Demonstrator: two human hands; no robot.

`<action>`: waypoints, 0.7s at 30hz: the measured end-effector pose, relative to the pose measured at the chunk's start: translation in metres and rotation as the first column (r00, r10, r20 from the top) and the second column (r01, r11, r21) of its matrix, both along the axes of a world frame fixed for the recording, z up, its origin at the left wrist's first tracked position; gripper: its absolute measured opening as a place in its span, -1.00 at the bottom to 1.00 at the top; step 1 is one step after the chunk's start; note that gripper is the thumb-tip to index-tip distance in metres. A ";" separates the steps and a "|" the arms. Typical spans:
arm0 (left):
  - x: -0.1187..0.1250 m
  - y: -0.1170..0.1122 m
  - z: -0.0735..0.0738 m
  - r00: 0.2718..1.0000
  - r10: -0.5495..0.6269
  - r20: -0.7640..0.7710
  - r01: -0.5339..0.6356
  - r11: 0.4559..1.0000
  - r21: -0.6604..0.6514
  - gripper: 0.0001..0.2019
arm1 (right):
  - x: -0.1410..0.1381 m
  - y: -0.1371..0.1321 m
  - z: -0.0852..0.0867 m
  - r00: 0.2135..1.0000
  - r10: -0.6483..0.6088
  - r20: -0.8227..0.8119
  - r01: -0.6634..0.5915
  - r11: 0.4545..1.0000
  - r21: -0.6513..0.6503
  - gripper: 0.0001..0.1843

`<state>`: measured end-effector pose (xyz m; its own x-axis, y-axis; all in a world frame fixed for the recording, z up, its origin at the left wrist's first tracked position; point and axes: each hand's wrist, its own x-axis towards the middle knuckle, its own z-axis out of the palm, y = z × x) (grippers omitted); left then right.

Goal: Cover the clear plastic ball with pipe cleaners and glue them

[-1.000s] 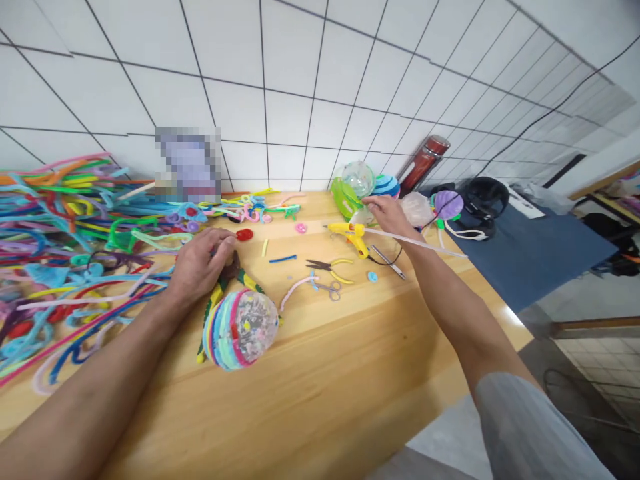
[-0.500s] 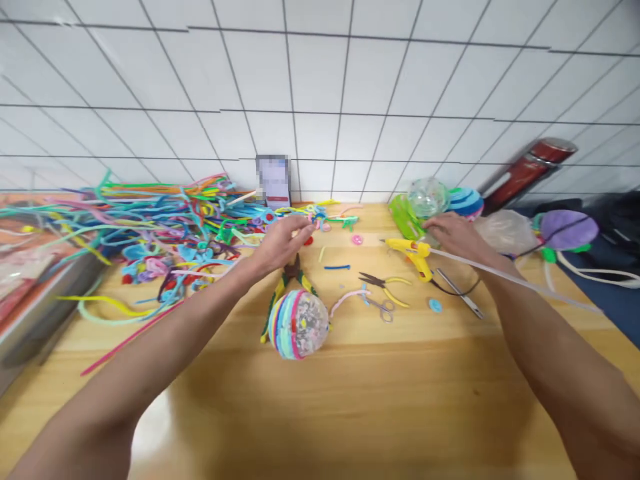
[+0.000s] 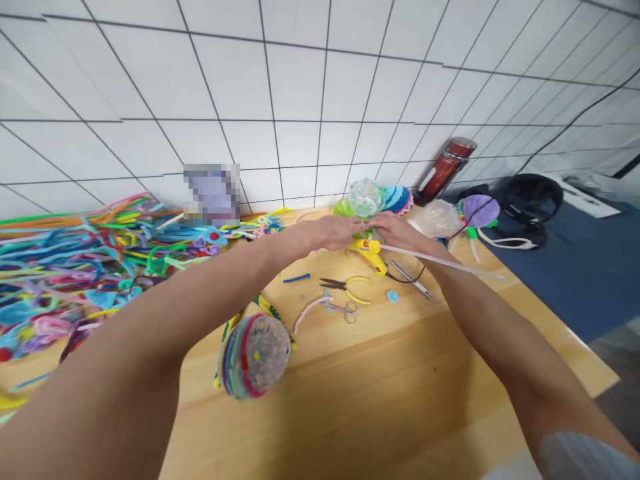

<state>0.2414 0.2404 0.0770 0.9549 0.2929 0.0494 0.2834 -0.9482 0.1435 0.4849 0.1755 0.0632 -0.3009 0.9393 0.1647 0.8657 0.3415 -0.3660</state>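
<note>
Green piece (image 3: 344,207), partly hidden, lies near the back of the bench (image 3: 360,400), just behind the person's two bare hands and beside a clear ball (image 3: 367,198). The left hand (image 3: 339,231) reaches across from the left, and the right hand (image 3: 393,227) comes in from the other side; their fingertips meet or nearly meet at the green piece. The fingers look bent and close together, but I cannot tell whether either hand is pinching anything.

The step in hand appears to be a two-handed reach or handling at that spot. Any next move seems to call for a firm fingertip hold and care around the yellow glue gun (image 3: 376,257), which lies just in front of the hands, its nozzle hidden.

Among the containers, a red flask (image 3: 444,171) leans near the wall with its top on; its contents cannot be seen. The clear ball looks hollow, though what it holds is unclear. Nearer the viewer, a striped ball (image 3: 256,355) is banded in colour on one half; its see-through half shows pale specks, whether inside or on the surface I cannot tell.
</note>
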 end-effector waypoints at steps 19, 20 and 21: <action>0.004 0.025 -0.017 0.988 0.033 -0.149 -0.032 0.999 0.009 -0.53 | -0.016 -0.011 0.012 0.845 -0.523 0.113 0.491 0.841 0.227 -0.68; 0.004 0.025 -0.017 0.987 0.040 -0.157 -0.039 0.999 0.010 -0.53 | -0.008 -0.017 0.012 0.843 -0.530 0.094 0.497 0.833 0.245 -0.67; 0.004 0.024 -0.017 0.985 0.050 -0.164 -0.048 0.999 0.011 -0.51 | 0.000 -0.024 0.012 0.842 -0.534 0.077 0.500 0.826 0.260 -0.67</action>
